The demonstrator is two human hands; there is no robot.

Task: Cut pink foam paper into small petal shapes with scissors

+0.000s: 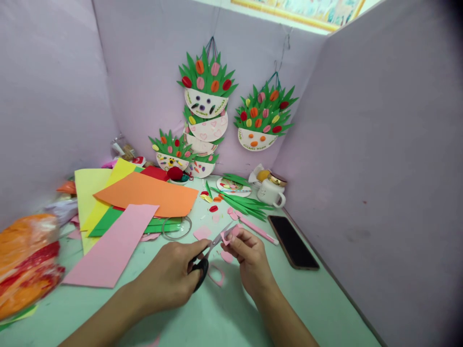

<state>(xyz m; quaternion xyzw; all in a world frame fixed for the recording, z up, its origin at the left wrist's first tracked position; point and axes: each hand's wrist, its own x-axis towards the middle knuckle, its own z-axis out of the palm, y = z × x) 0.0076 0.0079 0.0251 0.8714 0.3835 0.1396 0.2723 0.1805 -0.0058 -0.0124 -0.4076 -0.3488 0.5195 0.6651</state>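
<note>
My left hand (170, 277) grips black-handled scissors (208, 260), whose blades point up and right into a small pink paper piece (231, 234). My right hand (249, 258) pinches that pink piece between thumb and fingers, just right of the blades. Both hands hover low over the pale green table (318, 308) near its front. A curled pink offcut (217, 275) lies under the scissors, and small pink scraps (201, 233) lie just beyond the hands.
Large sheets of pink (112, 246), orange (148, 195), yellow and green paper lie at left, with a tape ring (176, 227). A black phone (292, 241), a pink pen (257, 230), green paper leaves (246, 202) and a white mug (269, 193) sit at right. Paper flower baskets (207, 91) hang on the lilac wall.
</note>
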